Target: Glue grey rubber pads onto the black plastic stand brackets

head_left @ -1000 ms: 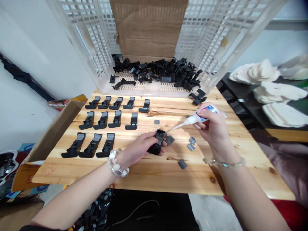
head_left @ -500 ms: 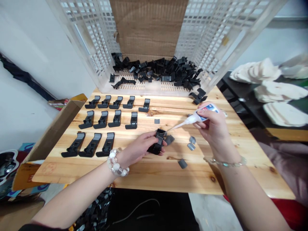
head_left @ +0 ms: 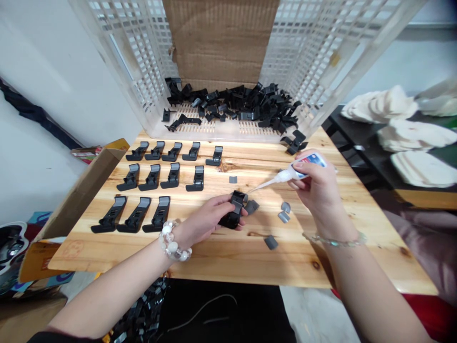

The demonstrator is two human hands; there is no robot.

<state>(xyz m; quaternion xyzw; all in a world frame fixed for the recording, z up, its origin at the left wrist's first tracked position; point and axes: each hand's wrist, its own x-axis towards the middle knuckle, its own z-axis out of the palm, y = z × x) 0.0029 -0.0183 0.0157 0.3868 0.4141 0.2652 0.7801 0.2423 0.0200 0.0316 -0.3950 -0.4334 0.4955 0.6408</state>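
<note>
My left hand [head_left: 214, 214] is closed around a black plastic clip [head_left: 232, 216] near the middle of the table, its upper end facing right. A white glue bottle [head_left: 306, 166] with a blue and red label is gripped in my right hand [head_left: 316, 183]. Its long thin nozzle points down and left, the tip at or just by the clip's top edge; contact cannot be made out. Small grey pads lie about, one [head_left: 271, 242] near the front and another [head_left: 284, 217] below my right hand. Rows of black clips with grey pads [head_left: 139, 214] lie on the left.
A white plastic crate [head_left: 150, 126] holding a heap of black parts [head_left: 243, 102] stands at the wooden table's [head_left: 221, 267] back. One loose black part [head_left: 294, 143] sits before it. White stacked pieces [head_left: 421, 169] lie on a dark surface at right; a cardboard box [head_left: 71, 200] is at left.
Hardly anything differs. The glue bottle's nozzle tip has shifted very slightly at the clip, while my left hand and the laid-out clips stay in place.
</note>
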